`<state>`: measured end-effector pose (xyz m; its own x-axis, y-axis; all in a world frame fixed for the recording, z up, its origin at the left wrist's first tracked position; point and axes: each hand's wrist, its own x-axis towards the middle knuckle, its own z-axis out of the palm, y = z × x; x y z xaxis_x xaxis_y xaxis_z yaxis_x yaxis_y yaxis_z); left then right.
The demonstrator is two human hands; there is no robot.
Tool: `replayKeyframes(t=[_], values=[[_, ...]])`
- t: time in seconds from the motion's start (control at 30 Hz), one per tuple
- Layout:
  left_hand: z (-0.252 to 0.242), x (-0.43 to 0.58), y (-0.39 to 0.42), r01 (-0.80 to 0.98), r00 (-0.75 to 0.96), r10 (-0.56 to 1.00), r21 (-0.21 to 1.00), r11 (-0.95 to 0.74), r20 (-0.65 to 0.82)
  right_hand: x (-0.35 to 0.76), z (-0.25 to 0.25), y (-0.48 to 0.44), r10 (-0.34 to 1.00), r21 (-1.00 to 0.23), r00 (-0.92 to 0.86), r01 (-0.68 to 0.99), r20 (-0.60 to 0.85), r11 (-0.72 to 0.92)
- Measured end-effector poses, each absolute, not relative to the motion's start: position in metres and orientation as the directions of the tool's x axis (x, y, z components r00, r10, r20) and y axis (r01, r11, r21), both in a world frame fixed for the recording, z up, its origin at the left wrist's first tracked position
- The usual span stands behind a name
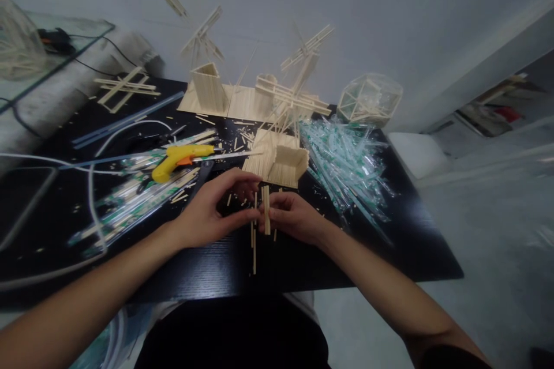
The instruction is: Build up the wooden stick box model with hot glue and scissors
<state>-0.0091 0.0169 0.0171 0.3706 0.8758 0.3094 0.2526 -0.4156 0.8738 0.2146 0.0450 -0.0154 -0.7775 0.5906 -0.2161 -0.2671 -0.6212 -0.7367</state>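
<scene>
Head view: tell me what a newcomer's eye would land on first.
The bright yellow glue gun jumps out first, left of centre on the cluttered black table. Next comes the shiny heap of clear and green plastic to the right. In the middle, the right hand pinches pale wooden strips, the left hand close beside it.
</scene>
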Motion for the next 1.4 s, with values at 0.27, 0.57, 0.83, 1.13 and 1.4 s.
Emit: replayKeyframes(t=[0.27,0.57,0.83,1.13,1.4], values=[[0.022,-0.003,0.021,0.258,0.360,0.932,0.957,-0.136,0.036,0.214,-0.013,0.044,0.570,-0.824,-0.790,-0.156,-0.228,-0.545],[0.023,-0.001,0.021,0.160,0.366,0.925,0.986,0.048,-0.105,0.215,-0.014,0.045,0.569,-0.855,-0.791,-0.120,-0.225,-0.505],[0.024,0.001,0.021,0.094,0.349,0.934,0.995,0.046,-0.076,0.215,-0.013,0.043,0.577,-0.864,-0.785,-0.112,-0.226,-0.491],[0.028,-0.005,0.023,0.134,0.206,0.978,0.990,-0.046,0.018,0.216,-0.009,0.046,0.645,-0.934,-0.742,-0.073,-0.183,-0.349],[0.026,-0.004,0.025,0.166,0.100,0.994,0.985,-0.052,0.035,0.217,-0.007,0.035,0.664,-0.979,-0.734,0.005,-0.143,-0.205]])
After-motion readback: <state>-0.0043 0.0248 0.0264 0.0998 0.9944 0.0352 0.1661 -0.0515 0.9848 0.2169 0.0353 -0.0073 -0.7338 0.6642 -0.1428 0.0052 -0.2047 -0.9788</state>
